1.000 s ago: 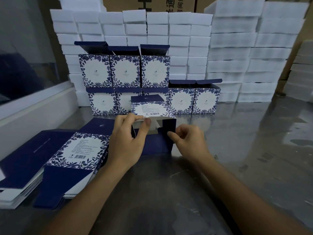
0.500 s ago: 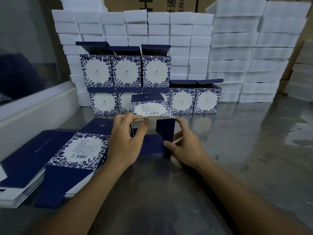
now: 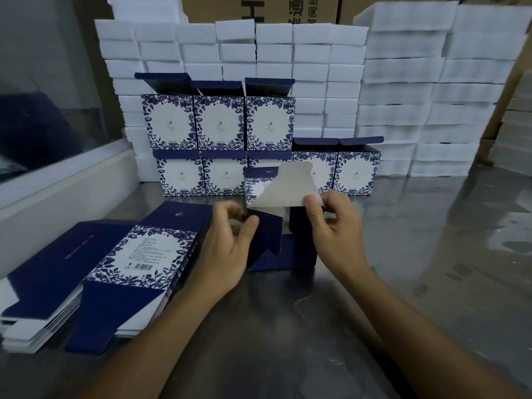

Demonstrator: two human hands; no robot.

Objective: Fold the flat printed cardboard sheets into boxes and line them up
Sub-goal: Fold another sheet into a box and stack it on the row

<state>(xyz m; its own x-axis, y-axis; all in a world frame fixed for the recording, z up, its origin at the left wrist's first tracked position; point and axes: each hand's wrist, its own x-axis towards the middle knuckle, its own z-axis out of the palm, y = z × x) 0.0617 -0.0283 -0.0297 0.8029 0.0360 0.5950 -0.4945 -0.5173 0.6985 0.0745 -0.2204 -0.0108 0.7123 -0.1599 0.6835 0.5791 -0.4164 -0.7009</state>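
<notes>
Table (image 3: 431,283): bare reflective metal, scuffed.
Foam blocks (image 3: 316,53): white, stacked in tall columns along the table's far edge.
Cartons (image 3: 259,10): brown, printed, behind the foam.
Window (image 3: 43,96): glass above a white ledge, left of the table.

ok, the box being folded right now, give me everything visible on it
The half-folded box stands on the steel table in front of the finished boxes. Thin cardboard, navy outside with a blue floral printed panel, plain grey-white inside. Its end is open: the right hand pinches a raised grey flap, the left hand holds a navy side flap. Its base rests on the table.
</notes>
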